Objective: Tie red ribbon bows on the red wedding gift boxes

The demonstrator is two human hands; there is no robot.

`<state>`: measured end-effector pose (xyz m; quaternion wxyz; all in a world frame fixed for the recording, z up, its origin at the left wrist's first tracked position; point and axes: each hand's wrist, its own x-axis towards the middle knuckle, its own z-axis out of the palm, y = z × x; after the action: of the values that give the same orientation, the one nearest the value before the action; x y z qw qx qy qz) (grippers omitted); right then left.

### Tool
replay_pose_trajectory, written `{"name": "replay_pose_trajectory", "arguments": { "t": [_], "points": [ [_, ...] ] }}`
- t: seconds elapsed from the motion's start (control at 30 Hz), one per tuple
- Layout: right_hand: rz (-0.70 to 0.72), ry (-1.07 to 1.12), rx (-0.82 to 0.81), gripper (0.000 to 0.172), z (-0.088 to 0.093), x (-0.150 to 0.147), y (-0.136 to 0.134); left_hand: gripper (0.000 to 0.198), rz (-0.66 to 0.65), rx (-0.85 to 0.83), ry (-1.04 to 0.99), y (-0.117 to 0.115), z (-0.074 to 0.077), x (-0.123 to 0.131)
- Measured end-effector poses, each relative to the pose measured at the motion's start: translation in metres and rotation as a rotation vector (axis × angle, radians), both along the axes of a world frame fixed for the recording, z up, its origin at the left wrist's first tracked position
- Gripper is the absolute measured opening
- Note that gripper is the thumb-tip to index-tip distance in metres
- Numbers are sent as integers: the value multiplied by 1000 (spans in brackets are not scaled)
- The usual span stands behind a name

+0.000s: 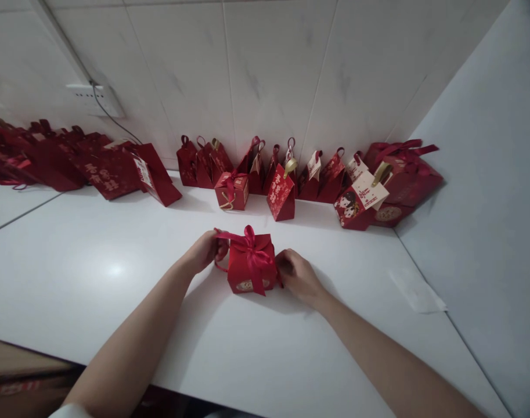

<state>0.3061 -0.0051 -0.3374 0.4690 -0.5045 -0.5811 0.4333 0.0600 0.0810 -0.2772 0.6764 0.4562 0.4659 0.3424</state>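
A red gift box (242,268) with a bow (250,247) of dark pink ribbon on top stands upright on the white table (116,313). My left hand (207,251) is at the box's left side, its fingers closed on the ribbon where it stretches out from the bow. A loop hangs down beneath those fingers. On the right side, my right hand (296,275) touches the box with its fingers curled together; what they pinch, if anything, is hidden against the side.
Several small red boxes with ribbon loops line the tiled wall, among them a bow-tied cube (238,200). Larger red boxes (103,174) crowd the left; another (413,186) stands at the right corner. A clear plastic piece (417,290) lies near the right partition. A socket strip (97,100) is on the wall.
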Motion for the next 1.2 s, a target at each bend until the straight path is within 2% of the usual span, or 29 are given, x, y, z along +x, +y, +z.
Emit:
{"name": "replay_pose_trajectory", "arguments": {
  "t": [0.1,0.27,0.33,0.43,0.57,0.7,0.87,1.07,1.2],
  "points": [
    [-11,123,5,4,2,5,4,19,15,-72,-164,1,8,-5],
    [4,655,-192,17,4,28,17,28,121,-137,-341,9,18,-14],
    [-37,785,-228,19,4,36,22,28,168,-161,-363,12,19,-18],
    [-76,857,-232,21,4,41,25,19,220,-205,-339,17,17,-22],
    [-88,1023,-321,27,6,43,26,6,223,-238,-296,19,16,-26],
    [-116,1049,-344,30,7,46,26,3,151,-245,-328,16,20,-31],
    [-186,1051,-307,31,6,49,29,6,153,-192,-362,15,23,-34],
    [-221,1067,-329,33,11,52,28,9,108,-179,-244,22,16,-36],
    [-180,1054,-350,25,14,48,24,12,0,-143,-139,22,11,-36]
  ]
}}
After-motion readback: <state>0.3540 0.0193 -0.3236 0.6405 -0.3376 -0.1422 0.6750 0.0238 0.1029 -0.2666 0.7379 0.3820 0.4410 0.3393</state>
